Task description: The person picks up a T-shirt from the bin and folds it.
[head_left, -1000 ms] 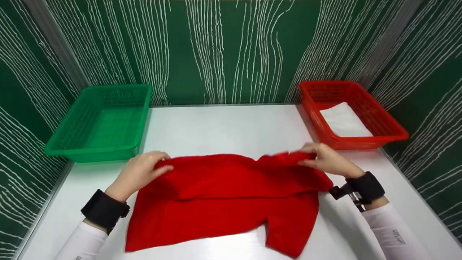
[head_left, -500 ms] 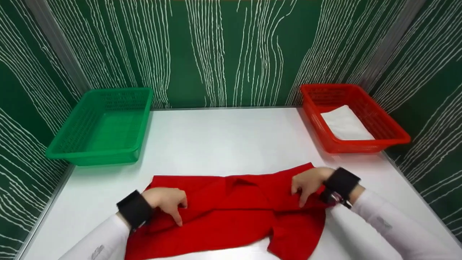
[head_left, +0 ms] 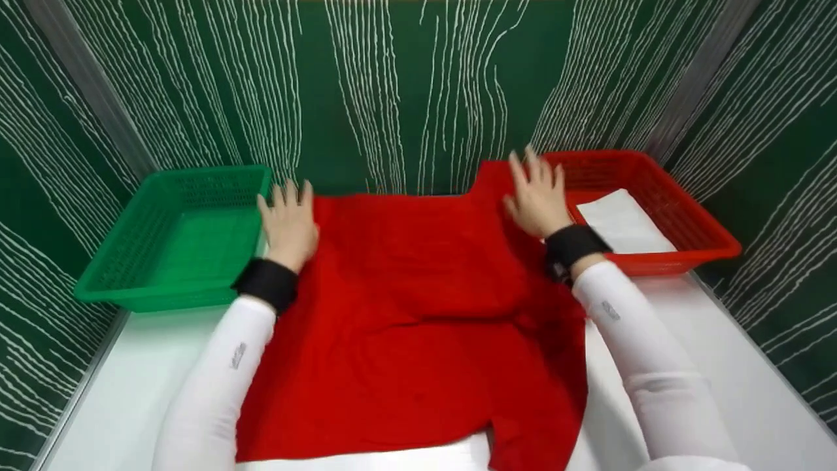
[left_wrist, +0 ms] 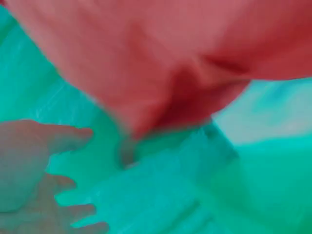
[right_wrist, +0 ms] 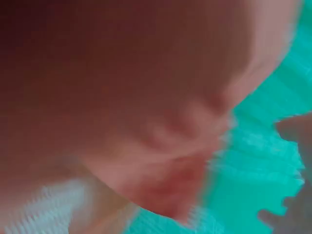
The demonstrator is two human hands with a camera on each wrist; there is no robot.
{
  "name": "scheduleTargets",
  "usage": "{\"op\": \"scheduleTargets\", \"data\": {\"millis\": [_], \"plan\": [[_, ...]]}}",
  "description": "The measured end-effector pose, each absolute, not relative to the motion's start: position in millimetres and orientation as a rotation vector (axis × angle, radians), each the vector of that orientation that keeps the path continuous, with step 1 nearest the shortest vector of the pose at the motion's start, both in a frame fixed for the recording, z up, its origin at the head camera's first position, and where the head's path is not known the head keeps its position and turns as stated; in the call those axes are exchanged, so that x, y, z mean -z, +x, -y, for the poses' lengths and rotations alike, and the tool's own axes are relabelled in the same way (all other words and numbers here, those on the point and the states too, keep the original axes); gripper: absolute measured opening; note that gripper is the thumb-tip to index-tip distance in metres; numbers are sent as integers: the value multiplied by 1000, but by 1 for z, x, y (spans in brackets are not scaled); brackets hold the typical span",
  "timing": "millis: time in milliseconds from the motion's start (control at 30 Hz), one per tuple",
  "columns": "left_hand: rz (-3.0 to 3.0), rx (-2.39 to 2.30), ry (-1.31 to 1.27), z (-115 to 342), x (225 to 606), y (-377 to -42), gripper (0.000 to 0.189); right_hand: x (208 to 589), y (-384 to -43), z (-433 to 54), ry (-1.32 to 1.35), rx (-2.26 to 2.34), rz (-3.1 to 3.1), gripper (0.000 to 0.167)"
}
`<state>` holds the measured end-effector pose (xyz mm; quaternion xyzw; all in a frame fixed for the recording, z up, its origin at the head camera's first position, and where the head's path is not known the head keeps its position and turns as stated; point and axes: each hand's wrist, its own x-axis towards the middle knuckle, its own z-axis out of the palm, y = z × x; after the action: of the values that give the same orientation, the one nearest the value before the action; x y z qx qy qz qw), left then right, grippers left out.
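Observation:
A red T-shirt (head_left: 405, 281) spreads over the middle of the white table, its far edge raised near the back wall and one sleeve at the lower right. At its far left corner, my left hand (head_left: 288, 222) has its fingers straight and spread. My right hand (head_left: 536, 196), blurred, is likewise spread at the far right corner, in front of the red basket's edge. In the left wrist view a gap shows between the hand (left_wrist: 29, 170) and the shirt (left_wrist: 146, 58). The right wrist view also shows the fingers apart from the blurred red cloth (right_wrist: 146, 73).
A green basket (head_left: 167, 291) stands at the back left. Opposite it, a red basket (head_left: 680, 261) holds a folded white cloth (head_left: 624, 222). Dark green walls with white lines (head_left: 366, 85) enclose the table (head_left: 706, 379) at the back and sides.
Both hands have moved from the folded shirt near the front to far back, and their fingers have straightened. The shirt's folded-over upper part has swung away, opening it out toward the back wall.

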<state>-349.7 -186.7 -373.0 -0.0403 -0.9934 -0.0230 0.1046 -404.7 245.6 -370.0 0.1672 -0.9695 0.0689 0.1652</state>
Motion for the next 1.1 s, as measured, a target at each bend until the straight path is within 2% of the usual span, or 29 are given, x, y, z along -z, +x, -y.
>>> {"op": "scheduleTargets", "data": {"millis": [167, 267, 367, 500, 867, 1100], "plan": [[3305, 153, -380, 167, 415, -313, 87, 409, -351, -234, 639, -266, 3162, 68], [3488, 307, -481, 166, 430, -296, 95, 431, -329, -233, 701, -288, 3353, 73], [3560, 435, -498, 170, 444, -290, 102, 450, -321, -236, 706, -314, 3453, 81], [3565, 548, -479, 179, 464, -294, 112, 464, -320, -243, 707, -422, 3495, 89], [3546, 558, -452, 180, 457, -284, 114, 460, -324, -246, 733, -554, 3520, 108], [3572, 493, -425, 181, 460, -291, 120, 453, -349, -245, 736, -560, 3626, 119]]}}
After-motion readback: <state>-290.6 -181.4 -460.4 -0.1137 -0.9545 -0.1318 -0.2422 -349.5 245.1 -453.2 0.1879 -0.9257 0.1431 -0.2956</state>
